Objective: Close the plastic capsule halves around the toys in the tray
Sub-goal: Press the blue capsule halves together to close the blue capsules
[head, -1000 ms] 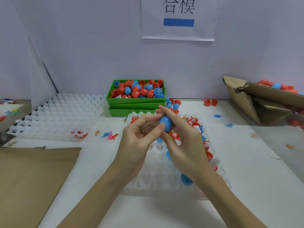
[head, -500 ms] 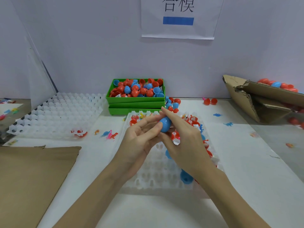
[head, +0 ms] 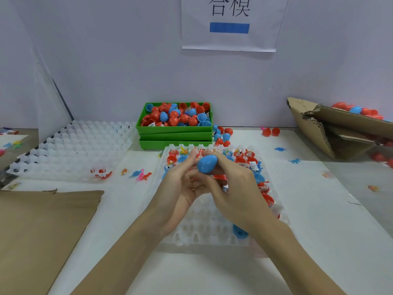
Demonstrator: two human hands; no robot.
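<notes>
A blue egg-shaped capsule (head: 207, 164) is held above the clear cell tray (head: 204, 233). My right hand (head: 236, 188) pinches it from the right, and my left hand (head: 182, 186) grips it from the left and below; a red half seems to sit under the blue one, mostly hidden by fingers. The tray's far rows hold red and blue capsule halves with small toys (head: 244, 159). One blue half (head: 239, 232) lies in a near cell beside my right wrist.
Stacked green bins (head: 174, 133) of red and blue halves stand behind the tray. An empty clear tray (head: 70, 150) lies at left, flat cardboard (head: 42, 226) at near left, an open cardboard box (head: 331, 133) with capsules at right. Loose toys (head: 140, 174) dot the table.
Both hands have sunk slightly toward the tray with the capsule. The blue half now shows more fully and tilts left between the fingers.
</notes>
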